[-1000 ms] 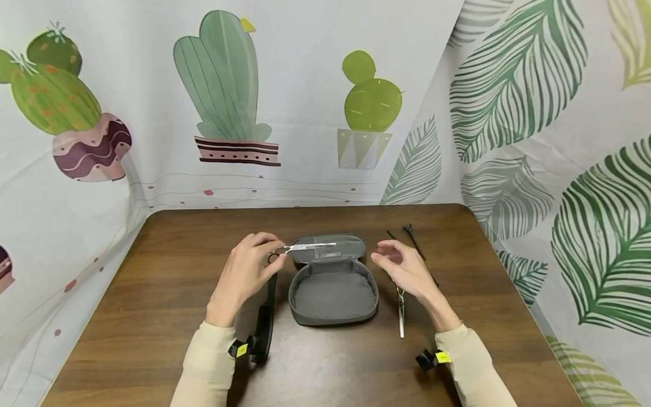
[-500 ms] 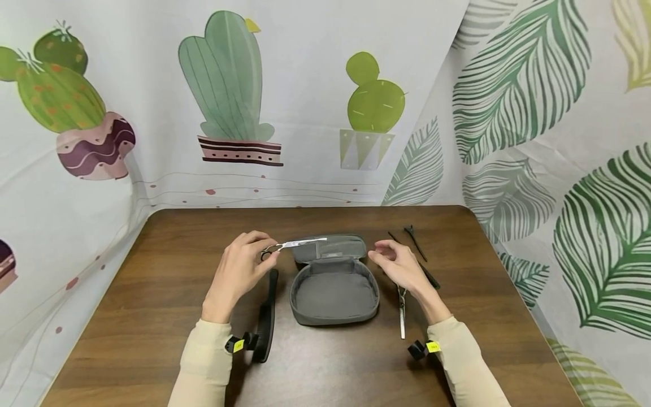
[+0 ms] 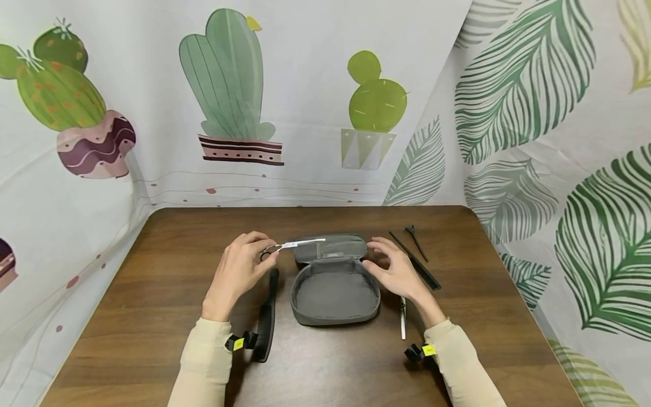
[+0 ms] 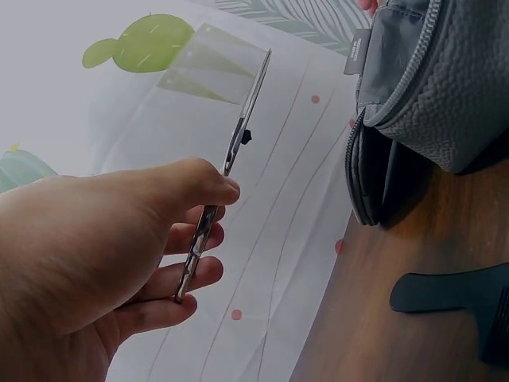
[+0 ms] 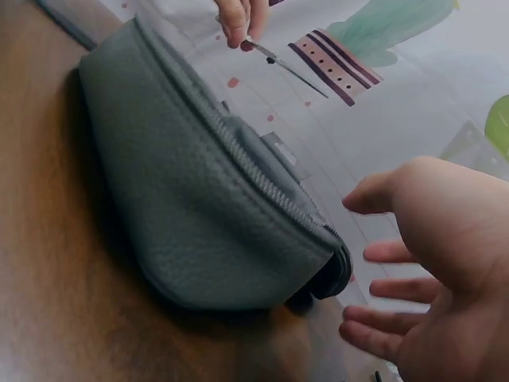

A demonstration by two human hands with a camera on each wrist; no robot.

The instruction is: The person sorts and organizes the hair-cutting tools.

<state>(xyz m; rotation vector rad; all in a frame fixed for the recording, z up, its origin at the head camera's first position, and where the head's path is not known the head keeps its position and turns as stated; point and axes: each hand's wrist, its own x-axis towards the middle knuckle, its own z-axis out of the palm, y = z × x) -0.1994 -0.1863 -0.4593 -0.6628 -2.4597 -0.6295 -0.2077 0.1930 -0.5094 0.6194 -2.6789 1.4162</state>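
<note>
left hand: fingers pinch the scissors, up in the air by the open case on the bench | right hand: fingers apart, holding nothing, near the case | step, I think: handling the scissors | next move likely needs: tight pinch, mind the tips

Silver scissors — raised near the open gray case.
</note>
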